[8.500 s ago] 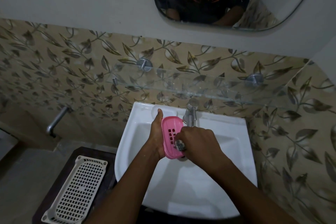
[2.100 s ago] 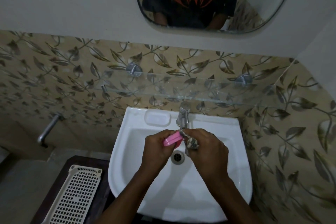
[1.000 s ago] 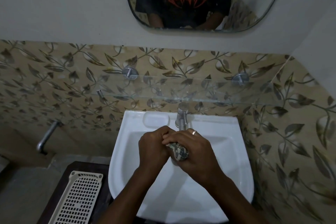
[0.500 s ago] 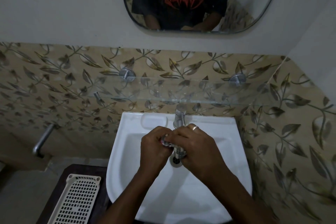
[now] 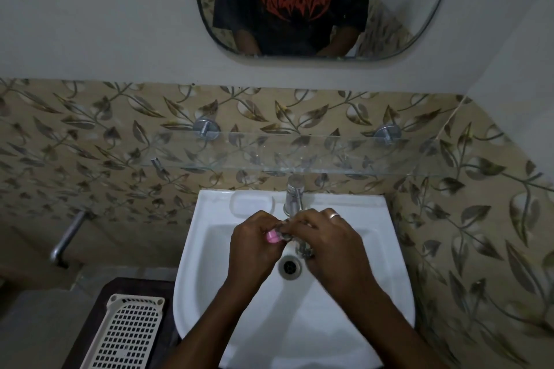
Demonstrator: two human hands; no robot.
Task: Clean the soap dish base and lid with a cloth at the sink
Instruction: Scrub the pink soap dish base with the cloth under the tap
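Left hand clamps the pink soap dish over the sink, so drips drain. Right hand bunches the cloth against it to scrub.

Glass shelf spans twelve o'clock above the tap; a slotted cream tray lies at seven o'clock.

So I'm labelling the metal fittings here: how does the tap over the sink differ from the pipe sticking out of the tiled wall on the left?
The tap stands upright on the back rim of the sink; the wall pipe slants down out of the tiles. The tap is directly behind the hands; the wall pipe is far left, lower, beyond the basin. The tap looks short and stubby, the wall pipe long and thin. Both look like plain silver metal.
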